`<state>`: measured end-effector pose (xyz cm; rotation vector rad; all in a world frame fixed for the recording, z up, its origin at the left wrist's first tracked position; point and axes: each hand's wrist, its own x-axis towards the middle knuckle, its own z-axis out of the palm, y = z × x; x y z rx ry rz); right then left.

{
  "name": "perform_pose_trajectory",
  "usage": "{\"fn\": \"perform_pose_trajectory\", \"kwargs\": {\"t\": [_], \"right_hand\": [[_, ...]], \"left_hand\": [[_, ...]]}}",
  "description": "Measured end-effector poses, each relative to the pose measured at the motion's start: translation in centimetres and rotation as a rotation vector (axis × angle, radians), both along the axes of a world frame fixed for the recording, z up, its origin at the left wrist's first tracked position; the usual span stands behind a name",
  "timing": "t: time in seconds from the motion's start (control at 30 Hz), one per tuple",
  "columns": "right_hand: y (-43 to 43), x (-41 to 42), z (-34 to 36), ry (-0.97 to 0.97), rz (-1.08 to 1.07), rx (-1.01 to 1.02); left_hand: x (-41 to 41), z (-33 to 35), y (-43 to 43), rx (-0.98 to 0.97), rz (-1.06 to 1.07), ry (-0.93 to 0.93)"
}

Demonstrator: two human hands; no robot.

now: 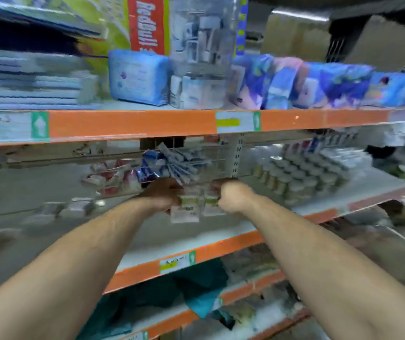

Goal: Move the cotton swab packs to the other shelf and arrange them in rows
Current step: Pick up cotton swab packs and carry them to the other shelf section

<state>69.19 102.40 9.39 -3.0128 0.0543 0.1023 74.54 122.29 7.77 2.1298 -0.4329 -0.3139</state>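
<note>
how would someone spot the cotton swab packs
Look at the orange-edged middle shelf. At its centre the left hand and right hand grip the cotton swab packs: pale with green label bands, unlike the blue sachets behind.

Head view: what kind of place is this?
Most likely a shop aisle: orange-edged shelves carrying price labels, stocked with rows of small jars and soft blue packs.

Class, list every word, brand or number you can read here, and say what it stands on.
"RedBull", sideways and blurred: red pack on the top shelf.
Shelf price labels: too blurred to read.
Print on the cotton swab packs held by left hand and right hand: unreadable.
</note>
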Motion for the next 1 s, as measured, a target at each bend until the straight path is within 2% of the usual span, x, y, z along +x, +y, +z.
{"fn": "perform_pose_trajectory", "kwargs": {"t": [0.13,0.33,0.43,0.53,0.7,0.87,1.0], "right_hand": [[-10.3,-6.0,0.3,-0.085,-0.094,0.059],[-24.4,-14.2,1.1,-0.098,-0.279,0.103],[-30.4,-17.1,0.9,-0.118,-0.36,0.131],[-35.8,-19.1,0.1,-0.158,-0.454,0.172],[-44.6,-21.5,-1.4,-0.177,-0.573,0.126],[-54.0,-22.3,-1.0,-0.215,-0.669,0.03],[-60.5,-22.2,0.4,-0.221,-0.784,0.035]], "left_hand": [[-2.7,-0.2,-11.8,0.047,-0.1,-0.021],[-6.5,-0.8,-27.7,-0.044,-0.218,0.003],[-8.0,-0.8,-35.0,-0.031,-0.3,0.024],[-8.9,-1.2,-42.1,-0.035,-0.373,0.039],[-9.7,-2.5,-53.2,-0.03,-0.52,0.03],[-8.8,-2.4,-64.4,-0.09,-0.631,0.032],[-6.9,-1.6,-72.4,-0.105,-0.722,0.009]]}}
